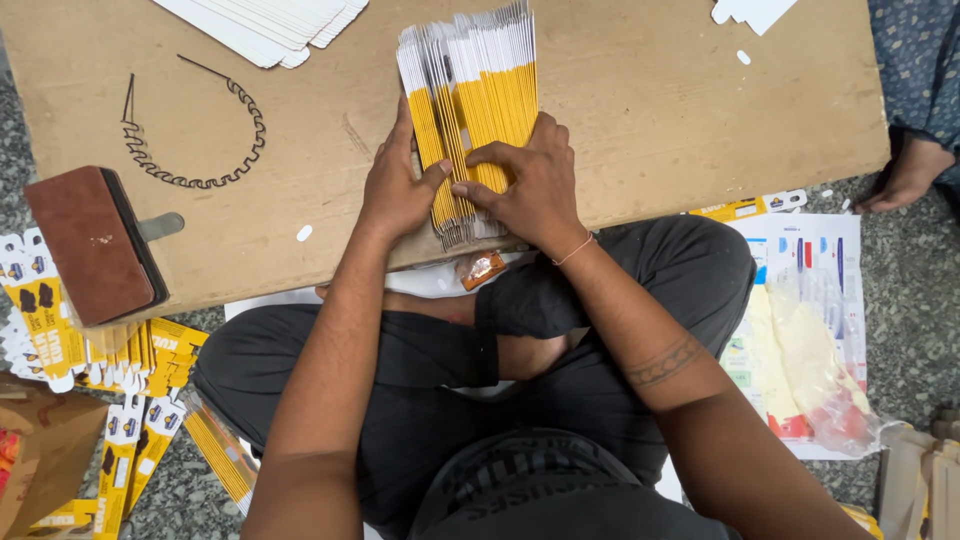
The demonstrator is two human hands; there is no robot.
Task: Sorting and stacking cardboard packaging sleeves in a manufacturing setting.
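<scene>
Cardboard sleeves [470, 120], a fat stack of flat yellow-and-white ones, stand on edge near the front lip of the brown desk [640, 120], fanned a bit at the top. Only one view here, looking straight down from the head.

Left hand [398, 185] is pressed flat against the stack's left side, fingers together, thumb reaching across to the cards. Right hand [530, 185] clamps the other side, fingers curled over the yellow faces, fingertips digging in near the bottom edge. So the stack is squeezed between both hands, about 12 o'clock from the person's lap.

At 9 o'clock on the desk sits a brown block with a metal handle [95, 245], hanging slightly over the edge. Up at 10 o'clock lies a bent wire coil [200, 140]. At 11 o'clock, another pile of white flat cards [265, 25] runs off the top.

Person's cross-legged on the floor in dark trousers [420, 370]. More yellow printed sleeves [120, 370] are scattered on the floor at 8 o'clock, and a crumpled plastic bag [810, 360] lies on printed sheets at 4 o'clock. Someone else's hand [905, 175] rests on the floor at 2 o'clock, past the desk corner.
</scene>
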